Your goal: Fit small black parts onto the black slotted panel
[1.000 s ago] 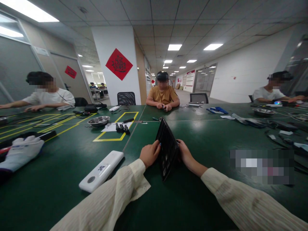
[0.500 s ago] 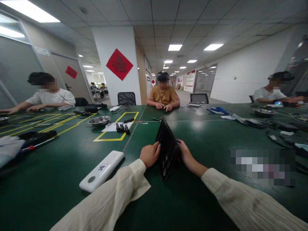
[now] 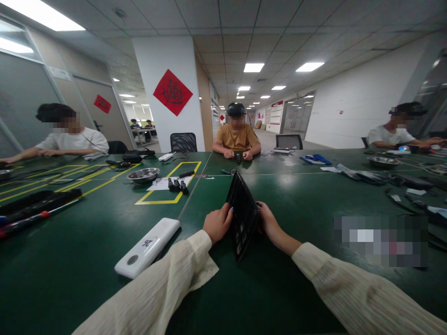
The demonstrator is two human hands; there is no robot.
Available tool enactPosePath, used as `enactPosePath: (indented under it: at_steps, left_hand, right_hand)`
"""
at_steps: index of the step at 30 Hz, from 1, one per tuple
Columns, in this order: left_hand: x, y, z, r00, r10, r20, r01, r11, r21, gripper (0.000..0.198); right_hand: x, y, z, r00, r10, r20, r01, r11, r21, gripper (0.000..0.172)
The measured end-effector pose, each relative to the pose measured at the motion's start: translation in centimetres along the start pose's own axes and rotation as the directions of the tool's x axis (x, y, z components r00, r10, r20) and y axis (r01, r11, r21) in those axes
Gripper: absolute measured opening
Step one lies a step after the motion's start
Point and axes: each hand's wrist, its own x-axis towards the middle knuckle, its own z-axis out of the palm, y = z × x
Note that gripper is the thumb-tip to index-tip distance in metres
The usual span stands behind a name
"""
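Both my hands hold a thin black tablet (image 3: 241, 218) standing on edge, tilted, its glossy dark face toward my left and reflecting ceiling lights. My left hand (image 3: 218, 224) is closed on its left side, thumb against the edge. At the right side, my right hand (image 3: 269, 222) grips it, with its fingers partly hidden behind the tablet. To the left of my left forearm lies a white power bank (image 3: 148, 247) marked 26.
Beyond the power bank are small black parts on white paper (image 3: 159, 184) and a metal bowl (image 3: 143, 176). A screwdriver-like tool (image 3: 44, 214) lies far left. Small pliers (image 3: 228, 172) lie behind the tablet. Cables and bags (image 3: 363, 177) spread along the right. Co-workers sit around the green table (image 3: 293, 288).
My hands and the tablet have barely moved. A pale cloth-like shape at the far left is gone, showing more of the tools there. The person opposite has moved both hands apart around a small dark object.
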Motion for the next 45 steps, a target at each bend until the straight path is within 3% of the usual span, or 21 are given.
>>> enactPosePath:
  at_steps: [13,22,28,39,45]
  left_hand:
    - [-0.21,-0.13,0.13,1.000,0.016,-0.022,-0.016,1.000,0.025,0.039]
    - [-0.05,-0.10,-0.22,0.998,0.065,0.020,-0.065,0.997,0.040,0.043]
    - [-0.11,0.14,-0.19,1.000,-0.006,0.024,0.004,0.999,0.049,0.039]
    - [-0.24,-0.07,0.27,0.998,0.058,0.012,-0.058,0.996,0.060,0.041]
    - [-0.17,-0.11,0.29,0.999,0.033,0.020,-0.035,0.997,0.073,0.041]
  right_hand:
    - [0.39,0.76,-0.25,0.999,-0.026,0.028,0.027,1.000,-0.001,0.036]
    - [0.58,0.97,-0.30,1.000,0.000,0.014,0.000,1.000,0.013,0.036]
    - [0.50,0.69,-0.18,1.000,0.009,0.018,-0.009,1.000,0.001,0.037]
    - [0.66,0.83,-0.15,1.000,0.012,0.010,-0.012,1.000,0.004,0.037]
    - [0.70,0.86,-0.21,1.000,0.013,0.008,-0.013,1.000,0.011,0.035]
